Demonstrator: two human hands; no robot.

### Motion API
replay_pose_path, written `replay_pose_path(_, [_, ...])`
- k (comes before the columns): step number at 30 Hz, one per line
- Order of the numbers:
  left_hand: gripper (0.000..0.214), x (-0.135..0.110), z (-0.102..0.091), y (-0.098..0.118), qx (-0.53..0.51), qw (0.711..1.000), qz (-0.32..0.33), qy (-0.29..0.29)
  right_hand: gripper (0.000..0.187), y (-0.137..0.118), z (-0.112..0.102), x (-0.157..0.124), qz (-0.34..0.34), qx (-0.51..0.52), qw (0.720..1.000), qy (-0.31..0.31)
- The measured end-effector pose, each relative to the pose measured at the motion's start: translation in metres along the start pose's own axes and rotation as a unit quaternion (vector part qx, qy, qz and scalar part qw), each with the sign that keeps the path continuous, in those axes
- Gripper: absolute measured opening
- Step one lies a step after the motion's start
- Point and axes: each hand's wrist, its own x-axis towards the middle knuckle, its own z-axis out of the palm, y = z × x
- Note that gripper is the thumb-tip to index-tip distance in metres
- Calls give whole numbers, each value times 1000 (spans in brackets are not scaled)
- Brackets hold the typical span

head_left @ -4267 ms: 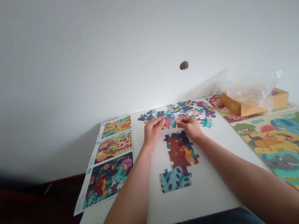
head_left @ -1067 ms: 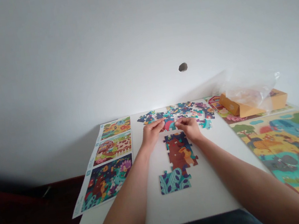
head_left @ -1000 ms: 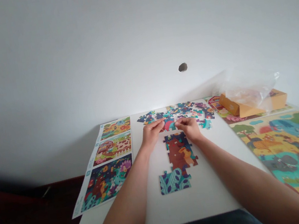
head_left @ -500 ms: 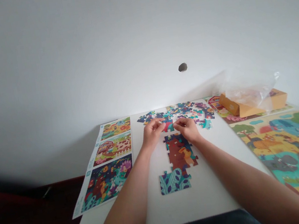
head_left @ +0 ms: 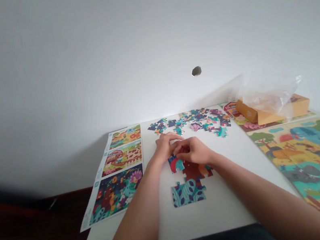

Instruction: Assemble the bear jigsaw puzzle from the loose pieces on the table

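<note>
A partly joined puzzle [head_left: 189, 184] with a brown bear and teal leaves lies in the middle of the white table [head_left: 236, 193]. My left hand [head_left: 166, 145] and my right hand [head_left: 194, 150] meet over its upper left part, fingers curled. Between them they press a red and teal puzzle piece [head_left: 175, 163] against the left edge of the joined section. Both hands cover the top of the joined puzzle. Loose puzzle pieces [head_left: 197, 120] lie scattered just beyond the hands.
A sheet of reference pictures [head_left: 116, 172] lies at the left. A finished animal puzzle [head_left: 313, 155] fills the right side. Behind it stands an orange box [head_left: 272, 111] with a clear plastic bag [head_left: 268, 91] over it. A white wall rises behind the table.
Both hands have come nearer and lower, from the loose pieces down onto the joined puzzle. The red and teal piece came with them and now sits at the puzzle's upper left.
</note>
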Motion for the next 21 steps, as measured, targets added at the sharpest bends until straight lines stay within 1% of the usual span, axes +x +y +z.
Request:
replay_pose_path(2, [14, -2, 2, -1, 65, 997, 18, -26, 9, -6, 5, -4, -13, -40, 997, -60])
replay_pose_path(4, [15, -3, 3, -1, 96, 994, 27, -37, 8, -8, 7, -5, -24, -70, 993, -87])
replay_pose_path(6, [16, -2, 4, -2, 101, 993, 33, -43, 8, -8, 6, -5, -32, -92, 991, -95])
replay_pose_path(10, [19, -1, 3, 0, 78, 993, 55, -64, 2, -4, 4, -3, -35, -122, 987, -98])
replay_pose_path(14, [19, -3, 1, 4, 69, 990, 72, -97, 2, 0, 3, -3, -57, -122, 985, -104])
replay_pose_path(18, [18, -5, -1, 5, 55, 989, 79, -114, 20, 2, 2, -2, -81, -118, 982, -123])
replay_pose_path(21, [19, -5, 0, 5, 39, 990, 72, -114, 24, 2, 2, -1, -76, -129, 980, -132])
